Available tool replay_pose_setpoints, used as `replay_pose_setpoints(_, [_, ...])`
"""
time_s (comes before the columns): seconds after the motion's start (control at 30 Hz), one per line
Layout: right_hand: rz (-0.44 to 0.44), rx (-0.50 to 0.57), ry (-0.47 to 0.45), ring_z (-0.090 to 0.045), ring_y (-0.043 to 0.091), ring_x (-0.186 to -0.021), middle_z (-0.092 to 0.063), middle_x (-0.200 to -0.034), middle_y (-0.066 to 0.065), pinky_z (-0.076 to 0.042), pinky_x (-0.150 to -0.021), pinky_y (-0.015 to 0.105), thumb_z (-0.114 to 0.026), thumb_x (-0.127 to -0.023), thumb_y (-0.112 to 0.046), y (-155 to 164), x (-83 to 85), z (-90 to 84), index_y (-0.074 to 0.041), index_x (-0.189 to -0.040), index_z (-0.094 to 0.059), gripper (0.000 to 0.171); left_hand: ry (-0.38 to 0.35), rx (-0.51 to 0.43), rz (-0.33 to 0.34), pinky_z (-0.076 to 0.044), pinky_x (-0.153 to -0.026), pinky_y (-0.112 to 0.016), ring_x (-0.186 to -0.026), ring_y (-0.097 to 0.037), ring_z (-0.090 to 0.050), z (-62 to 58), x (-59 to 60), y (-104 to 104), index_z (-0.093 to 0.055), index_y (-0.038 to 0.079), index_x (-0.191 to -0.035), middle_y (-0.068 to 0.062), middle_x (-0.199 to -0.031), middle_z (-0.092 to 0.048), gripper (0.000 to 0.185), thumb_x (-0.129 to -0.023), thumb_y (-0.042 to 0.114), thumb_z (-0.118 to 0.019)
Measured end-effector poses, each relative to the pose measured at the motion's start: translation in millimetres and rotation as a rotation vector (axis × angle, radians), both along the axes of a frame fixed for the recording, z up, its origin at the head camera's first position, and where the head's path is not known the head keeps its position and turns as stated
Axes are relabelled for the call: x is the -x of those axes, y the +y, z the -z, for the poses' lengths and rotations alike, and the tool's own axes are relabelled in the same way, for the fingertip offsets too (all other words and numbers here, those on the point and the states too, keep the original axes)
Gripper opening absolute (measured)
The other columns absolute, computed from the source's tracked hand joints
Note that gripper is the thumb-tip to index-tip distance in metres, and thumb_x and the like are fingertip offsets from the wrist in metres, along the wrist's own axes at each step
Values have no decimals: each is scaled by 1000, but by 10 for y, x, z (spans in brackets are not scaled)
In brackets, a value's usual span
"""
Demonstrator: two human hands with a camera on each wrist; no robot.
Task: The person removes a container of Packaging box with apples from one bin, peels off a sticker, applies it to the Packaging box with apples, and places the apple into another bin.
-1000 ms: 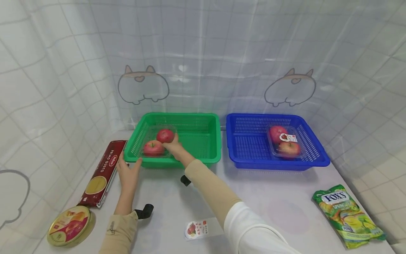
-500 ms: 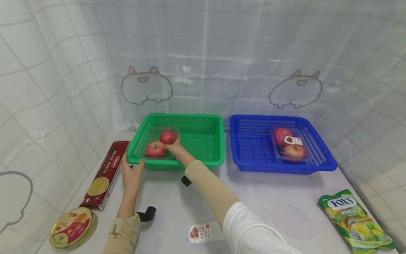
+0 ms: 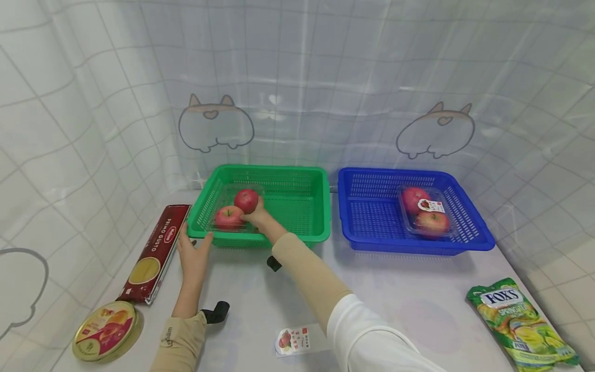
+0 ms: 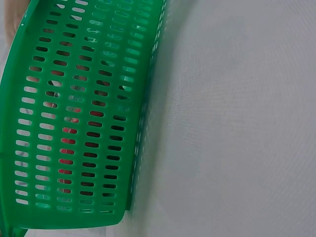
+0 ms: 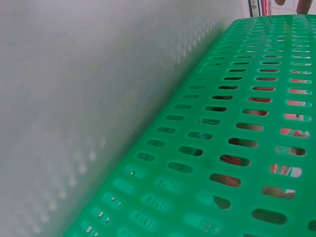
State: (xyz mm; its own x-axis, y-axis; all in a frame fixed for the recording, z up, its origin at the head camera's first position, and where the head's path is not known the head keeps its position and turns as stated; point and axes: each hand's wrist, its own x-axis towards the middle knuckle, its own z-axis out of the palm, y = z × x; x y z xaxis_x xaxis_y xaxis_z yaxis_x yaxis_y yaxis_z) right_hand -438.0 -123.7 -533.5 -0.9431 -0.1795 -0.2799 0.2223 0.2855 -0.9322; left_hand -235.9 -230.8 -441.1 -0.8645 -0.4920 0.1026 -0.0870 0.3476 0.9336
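A clear plastic box of two red apples [image 3: 229, 218] lies in the left part of the green basket [image 3: 297, 238]. My right hand [image 3: 260, 217] reaches over the basket's front rim and holds the box's right side, its thumb and fingers beside the apples. At the basket's front left corner, my left hand [image 3: 194, 256] touches the rim, with thumb and fingers spread apart. The left wrist view has the slotted green wall [image 4: 74, 113] with red showing through. In the right wrist view, fingertips [image 5: 302, 6] appear above the green wall [image 5: 237, 108].
A blue basket [image 3: 372, 243] on the right holds another labelled apple box [image 3: 429, 219]. Left are a dark red Primo Gusto packet [image 3: 155, 253] and a round tin [image 3: 104, 330]. A paper label [image 3: 292, 341] lies in front; a green Fox's bag [image 3: 520, 323] lies right.
The head view has shifted slightly, so everything sits a little further right in it. Both hands keep their places at the green basket and the apple box.
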Motion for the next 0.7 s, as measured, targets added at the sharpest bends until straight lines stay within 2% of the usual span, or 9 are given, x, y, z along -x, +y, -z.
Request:
replay_pose_setpoints(0.07, [0, 40, -2, -42, 30, -124, -35, -142, 9, -48, -83, 47, -77, -75, -20, -64, 231, 280, -37, -146, -4, 103, -2, 1, 1, -31, -100, -51, -125, -37, -28, -3, -8, 2, -9, 9, -148, -21, -144, -19, 74, -92, 29, -52])
replay_pose_setpoints(0.1, [3, 57, 19, -40, 29, -126, -34, -142, 9, -48, -85, 46, -78, -74, -19, -79, 284, 350, -37, -146, -5, 104, -4, 1, 2, -32, -100, -51, -125, -37, -28, -5, -13, 4, -9, 9, -148, -21, -144, -19, 74, -92, 29, -52])
replay_pose_setpoints(0.23, [37, 117, 16, -36, 27, -129, -34, -143, 4, -47, -87, 44, -80, -72, -13, -93, 397, 449, -41, -144, -11, 104, -12, -5, 7, -32, -100, -51, -126, -38, -28, -9, -11, 4, -8, 10, -149, -20, -145, -19, 74, -92, 30, -52])
replay_pose_setpoints(0.3, [58, 121, 22, -36, 29, -129, -35, -143, 6, -47, -87, 44, -79, -71, -11, -28, 263, 265, -37, -145, -17, 100, -11, -5, 9, -32, -100, -51, -126, -38, -28, -10, -9, 4, -8, 10, -149, -20, -145, -19, 74, -92, 29, -52])
replay_pose_setpoints(0.4, [109, 119, -47, -33, 29, -131, -35, -144, 7, -41, -97, 45, -74, -76, -5, 110, -137, -289, -33, -145, -24, 90, -4, -4, 7, -32, -99, -51, -126, -38, -29, -11, -7, 4, -8, 10, -149, -20, -145, -20, 74, -92, 29, -53])
replay_pose_setpoints(0.47, [129, 141, -67, -31, 30, -132, -33, -145, 9, -38, -100, 44, -68, -80, -1, 244, -549, -796, -24, -146, -27, 81, 2, -1, 4, -31, -100, -51, -126, -38, -28, -11, -11, 2, -9, 10, -149, -20, -145, -20, 74, -92, 29, -52])
replay_pose_setpoints(0.53, [160, 189, -107, -30, 31, -133, -33, -146, 10, -37, -100, 47, -61, -84, 5, 319, -799, -1102, -21, -146, -29, 74, 5, -2, 1, -31, -100, -51, -126, -37, -28, -10, -13, 1, -8, 10, -149, -20, -145, -19, 74, -92, 29, -52])
replay_pose_setpoints(0.6, [175, 215, -103, -30, 31, -133, -35, -144, 10, -38, -99, 47, -57, -85, 7, 360, -906, -1203, -19, -144, -32, 69, 3, -5, 3, -30, -101, -52, -126, -37, -28, -7, -14, -3, -8, 10, -149, -19, -146, -18, 74, -92, 29, -52])
replay_pose_setpoints(0.7, [195, 237, -103, -32, 31, -131, -37, -143, 10, -42, -96, 46, -54, -87, 7, 379, -959, -1235, -19, -144, -34, 66, -1, -7, 9, -30, -101, -52, -127, -37, -27, -1, -10, -5, -8, 10, -149, -20, -146, -18, 75, -92, 29, -52])
